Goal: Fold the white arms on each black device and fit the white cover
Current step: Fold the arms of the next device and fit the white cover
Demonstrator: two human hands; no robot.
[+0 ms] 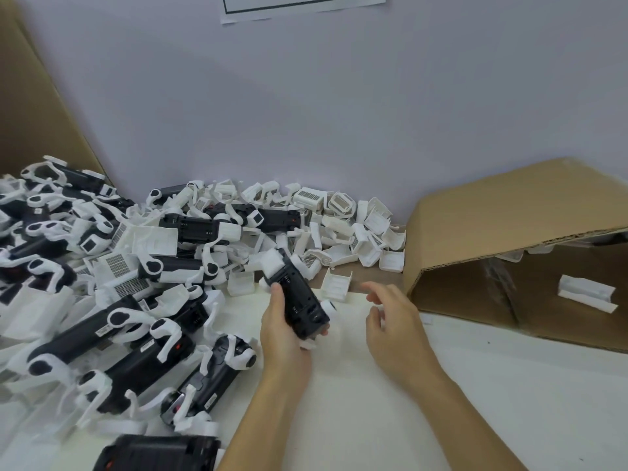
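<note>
White table [390,419]; cardboard box [492,212] perhaps near right hand [394,321].

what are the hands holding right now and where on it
The left hand grips a black device around its lower body, thumb on the left side and fingers wrapped underneath. The right hand is open and holds nothing.

black device [300,297], white ends | white covers [339,283], some grid-patterned | brown cardboard box [509,212] | pale lilac wall [306,96]
</note>
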